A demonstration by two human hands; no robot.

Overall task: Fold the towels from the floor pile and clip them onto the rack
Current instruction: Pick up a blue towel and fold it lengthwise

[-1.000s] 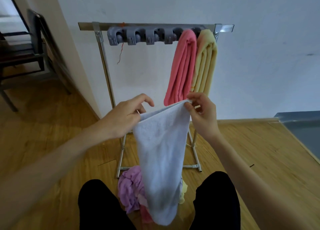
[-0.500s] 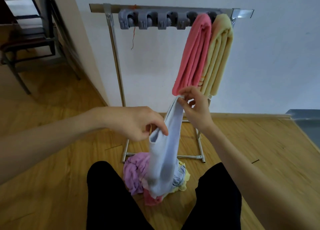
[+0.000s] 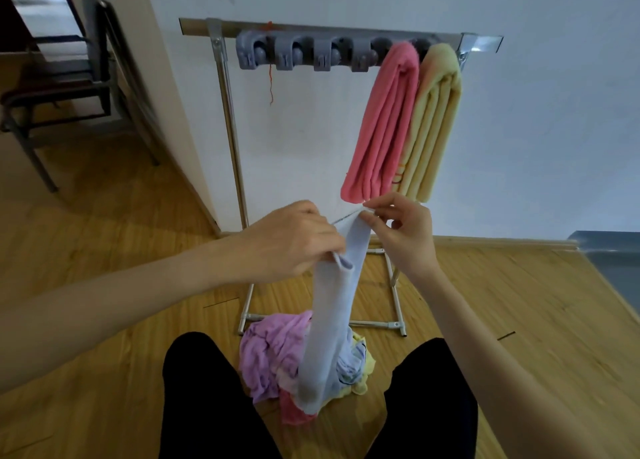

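A pale blue towel (image 3: 330, 306) hangs in a narrow, lengthwise-folded strip in front of the person, its lower end trailing down onto the floor pile (image 3: 277, 358). The right hand (image 3: 403, 232) pinches the towel's top corner between thumb and forefinger, the other fingers loosely curled. The left hand (image 3: 294, 240) grips the strip a little lower, on its left, fingers curled round a fold of cloth. The two hands are close together, the towel stretched short between them.

The pile sits on the wooden floor (image 3: 104, 337) between the person's knees, just near of the rack's base: crumpled lilac, yellow, pink and pale printed cloth.

Beyond the hands stands the metal rack (image 3: 230, 123), close to a white wall (image 3: 554, 112). Along its top bar runs a grey row of clips (image 3: 304, 55); the four on the left hold nothing. At the right end a folded pink towel (image 3: 382, 123) hangs from a clip, and touching its right side hangs a folded yellow towel (image 3: 433, 126). A thin orange thread (image 3: 271, 84) dangles from the bar among the clips.

Far left, a dark chair (image 3: 65, 78) stands on the floor past the wall's corner. At the right edge lies a grey-blue surface (image 3: 613, 254). No writing, brand or label can be read anywhere.
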